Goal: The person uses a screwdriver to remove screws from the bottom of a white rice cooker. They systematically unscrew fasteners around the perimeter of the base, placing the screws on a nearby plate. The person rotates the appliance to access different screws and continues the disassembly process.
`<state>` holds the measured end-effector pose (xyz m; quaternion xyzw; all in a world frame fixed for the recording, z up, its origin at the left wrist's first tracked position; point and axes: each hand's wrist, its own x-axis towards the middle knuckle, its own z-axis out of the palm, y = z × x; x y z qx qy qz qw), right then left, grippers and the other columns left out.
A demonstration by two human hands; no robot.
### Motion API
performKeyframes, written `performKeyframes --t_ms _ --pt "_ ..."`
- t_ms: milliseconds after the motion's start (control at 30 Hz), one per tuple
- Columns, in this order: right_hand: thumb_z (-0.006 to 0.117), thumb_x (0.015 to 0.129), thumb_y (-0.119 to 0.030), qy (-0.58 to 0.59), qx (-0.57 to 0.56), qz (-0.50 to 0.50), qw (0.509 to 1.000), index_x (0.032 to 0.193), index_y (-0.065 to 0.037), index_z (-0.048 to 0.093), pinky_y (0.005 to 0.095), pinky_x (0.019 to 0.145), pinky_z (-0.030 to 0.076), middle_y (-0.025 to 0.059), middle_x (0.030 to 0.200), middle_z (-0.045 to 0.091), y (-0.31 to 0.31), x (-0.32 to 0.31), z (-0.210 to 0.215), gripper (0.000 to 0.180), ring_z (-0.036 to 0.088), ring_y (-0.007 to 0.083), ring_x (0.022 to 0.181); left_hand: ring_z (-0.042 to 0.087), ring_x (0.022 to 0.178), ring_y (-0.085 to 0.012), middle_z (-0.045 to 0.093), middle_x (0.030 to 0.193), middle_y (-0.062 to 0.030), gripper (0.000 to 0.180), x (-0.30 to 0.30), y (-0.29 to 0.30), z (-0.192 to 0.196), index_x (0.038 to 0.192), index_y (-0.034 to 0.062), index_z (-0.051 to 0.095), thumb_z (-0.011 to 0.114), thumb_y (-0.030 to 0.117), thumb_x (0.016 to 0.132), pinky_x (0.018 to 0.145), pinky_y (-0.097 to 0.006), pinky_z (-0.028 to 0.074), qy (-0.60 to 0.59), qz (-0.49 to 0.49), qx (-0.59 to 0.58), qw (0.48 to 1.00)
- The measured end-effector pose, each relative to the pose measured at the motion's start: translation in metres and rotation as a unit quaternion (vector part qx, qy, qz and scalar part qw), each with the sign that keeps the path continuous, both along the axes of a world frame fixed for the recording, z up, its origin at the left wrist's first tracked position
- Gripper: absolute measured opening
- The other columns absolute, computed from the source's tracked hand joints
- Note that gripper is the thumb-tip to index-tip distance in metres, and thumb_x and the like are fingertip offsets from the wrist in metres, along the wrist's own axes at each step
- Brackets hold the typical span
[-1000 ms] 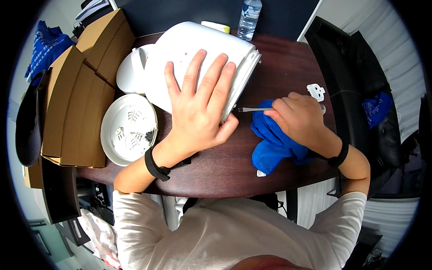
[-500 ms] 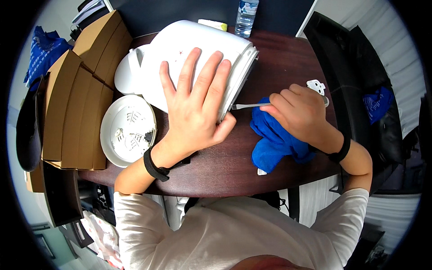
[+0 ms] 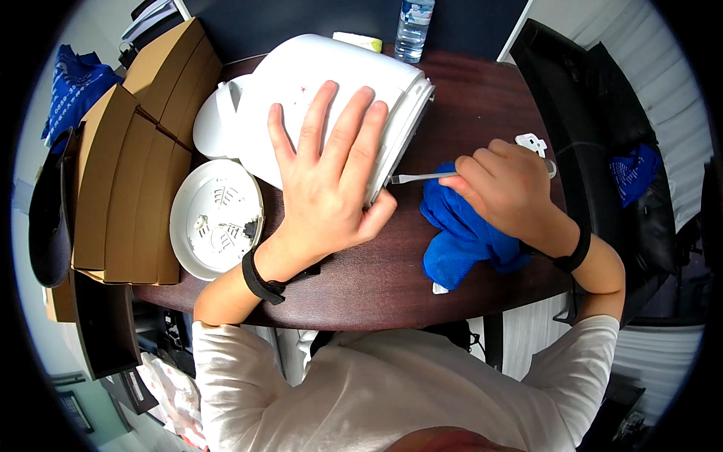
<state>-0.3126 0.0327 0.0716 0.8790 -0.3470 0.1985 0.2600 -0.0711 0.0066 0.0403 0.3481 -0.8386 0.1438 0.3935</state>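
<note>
Nearest, on dark wood desk (image 3: 376, 279): blue cloth (image 3: 459, 233), bunched under right hand (image 3: 506, 188). Right hand clenched around thin grey-shafted tool (image 3: 422, 178), tip touching rim seam of white appliance body (image 3: 331, 98). Left hand (image 3: 327, 177) flat, fingers spread, pressing down on appliance lying on its side. Left of it, round white base plate (image 3: 216, 218), then cardboard boxes (image 3: 128, 173). Farthest: small white plastic part (image 3: 531, 143), water bottle (image 3: 413, 29).

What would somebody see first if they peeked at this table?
Probably the big white appliance lying on its side in the middle of the dark table, with the left hand spread flat on it. Beside it, the right hand points a thin tool at its edge, over a blue cloth.
</note>
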Motion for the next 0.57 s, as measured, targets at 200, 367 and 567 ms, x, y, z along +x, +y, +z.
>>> performKeyframes --t_ms 200,367,567 --pt "0.071 0.082 -0.036 0.001 -0.009 0.003 1.000 0.070 -0.014 0.057 0.0250 0.048 0.039 -0.0009 0.061 0.043 -0.001 -0.001 -0.003 0.029 0.046 0.0128 0.059 0.039 0.133 -0.0427 0.049 0.140 -0.0174 0.079 0.000 0.001 0.000 0.134 -0.0001 0.051 0.062 0.026 0.061 0.104 -0.072 0.010 0.004 -0.001 0.002 1.000" --pt "0.070 0.082 -0.036 0.012 -0.023 0.010 1.000 0.070 -0.014 0.056 0.0261 0.048 0.039 -0.0012 0.061 0.042 -0.003 0.002 -0.001 0.029 0.046 0.0137 0.059 0.037 0.137 -0.0410 0.050 0.140 -0.0186 0.083 0.000 0.004 0.000 0.140 -0.0004 0.045 0.059 0.025 0.062 0.112 -0.062 0.007 -0.013 0.021 0.000 1.000" --pt "0.067 0.087 -0.031 -0.110 0.267 -0.009 0.957 0.074 -0.014 0.058 0.0348 0.053 0.046 0.0009 0.069 0.063 -0.006 0.000 -0.015 0.023 0.064 0.0188 0.073 0.033 0.140 -0.0396 0.046 0.144 -0.0180 0.086 -0.003 0.005 -0.005 0.143 -0.0002 0.041 0.061 0.025 0.063 0.113 -0.060 0.005 -0.005 0.028 -0.004 1.000"
